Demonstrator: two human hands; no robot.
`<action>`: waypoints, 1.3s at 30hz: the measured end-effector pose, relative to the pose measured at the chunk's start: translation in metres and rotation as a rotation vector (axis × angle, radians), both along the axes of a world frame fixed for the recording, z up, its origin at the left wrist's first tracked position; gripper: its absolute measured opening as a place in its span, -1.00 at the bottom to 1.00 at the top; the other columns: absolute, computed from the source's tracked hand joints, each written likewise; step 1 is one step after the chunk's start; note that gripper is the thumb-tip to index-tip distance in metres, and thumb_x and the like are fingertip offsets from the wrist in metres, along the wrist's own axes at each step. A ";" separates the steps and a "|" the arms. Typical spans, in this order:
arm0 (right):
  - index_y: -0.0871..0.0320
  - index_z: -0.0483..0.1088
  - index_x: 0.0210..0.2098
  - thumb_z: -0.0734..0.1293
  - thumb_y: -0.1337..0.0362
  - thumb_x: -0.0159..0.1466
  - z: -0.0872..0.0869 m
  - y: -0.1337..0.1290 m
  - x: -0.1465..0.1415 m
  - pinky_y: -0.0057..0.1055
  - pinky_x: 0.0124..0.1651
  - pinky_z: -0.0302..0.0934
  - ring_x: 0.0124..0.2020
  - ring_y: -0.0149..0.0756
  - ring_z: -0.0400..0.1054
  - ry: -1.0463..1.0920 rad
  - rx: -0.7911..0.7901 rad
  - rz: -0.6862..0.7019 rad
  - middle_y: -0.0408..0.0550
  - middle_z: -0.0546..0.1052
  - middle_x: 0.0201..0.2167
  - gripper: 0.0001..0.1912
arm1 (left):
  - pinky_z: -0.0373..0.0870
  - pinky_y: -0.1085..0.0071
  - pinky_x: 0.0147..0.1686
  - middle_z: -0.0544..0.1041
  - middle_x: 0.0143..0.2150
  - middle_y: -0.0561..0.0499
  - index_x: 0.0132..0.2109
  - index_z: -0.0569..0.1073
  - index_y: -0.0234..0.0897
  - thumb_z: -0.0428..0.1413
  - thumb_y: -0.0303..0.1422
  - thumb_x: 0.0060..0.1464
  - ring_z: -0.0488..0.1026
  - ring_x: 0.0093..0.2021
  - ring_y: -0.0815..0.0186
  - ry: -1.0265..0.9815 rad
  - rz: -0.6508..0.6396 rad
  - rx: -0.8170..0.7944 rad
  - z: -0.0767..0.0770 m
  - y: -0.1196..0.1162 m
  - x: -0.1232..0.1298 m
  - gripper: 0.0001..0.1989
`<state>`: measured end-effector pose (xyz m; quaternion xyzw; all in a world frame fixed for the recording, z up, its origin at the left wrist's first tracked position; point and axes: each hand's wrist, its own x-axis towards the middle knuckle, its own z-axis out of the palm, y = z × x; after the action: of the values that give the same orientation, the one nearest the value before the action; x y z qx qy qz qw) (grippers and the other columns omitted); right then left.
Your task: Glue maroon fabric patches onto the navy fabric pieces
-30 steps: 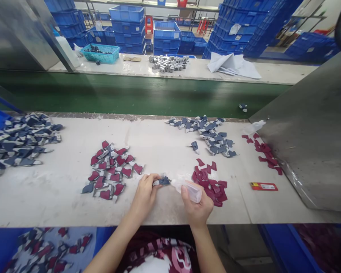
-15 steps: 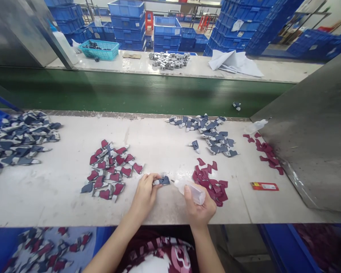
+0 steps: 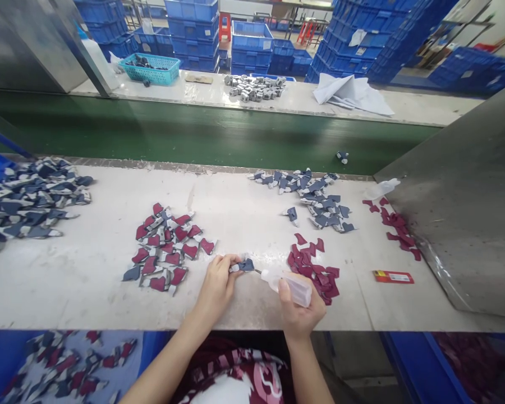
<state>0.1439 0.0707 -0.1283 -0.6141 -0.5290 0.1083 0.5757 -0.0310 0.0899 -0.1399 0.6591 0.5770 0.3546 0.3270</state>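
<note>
Left hand (image 3: 216, 286): fingers (image 3: 224, 260) clenched in a pinch on a navy-grey piece (image 3: 247, 265), which sits over the bench (image 3: 252, 314). Right hand (image 3: 301, 310): fingers (image 3: 283, 286) wrapped around a clear squeeze bottle (image 3: 292, 286), nozzle (image 3: 257, 271) pointing at the piece, tip just beside it. Contact: can't tell.

Below the bench edge, a blue bin (image 3: 149, 350) holds mixed pieces (image 3: 67, 365).

On the bench, a maroon pile (image 3: 313, 272) is just right of the bottle and a maroon-grey pile (image 3: 164, 249) is left of the left hand. Further out: grey-patterned pile (image 3: 29, 202), navy pile (image 3: 315, 196), red packet (image 3: 393, 276), maroon scatter (image 3: 393, 230).

Beyond: green belt (image 3: 193, 134), then a far bench (image 3: 382, 115) with grey parts (image 3: 255, 88), and blue crates (image 3: 193, 28).
</note>
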 end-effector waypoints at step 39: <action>0.21 0.49 -0.50 0.41 0.01 0.22 -0.001 0.002 -0.008 -0.45 -0.53 0.28 -0.61 -0.33 0.38 0.238 -0.183 0.050 -0.13 0.52 -0.63 -0.62 | 0.49 0.17 -0.03 0.54 -0.16 -0.08 -0.08 0.45 -0.22 0.04 -0.53 0.19 0.50 -0.08 0.13 -0.033 -0.022 -0.015 0.004 0.000 0.000 -0.80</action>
<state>0.1357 0.0731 -0.1296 -0.6334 -0.4599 0.2425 0.5732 -0.0314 0.0897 -0.1360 0.6570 0.5668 0.3576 0.3454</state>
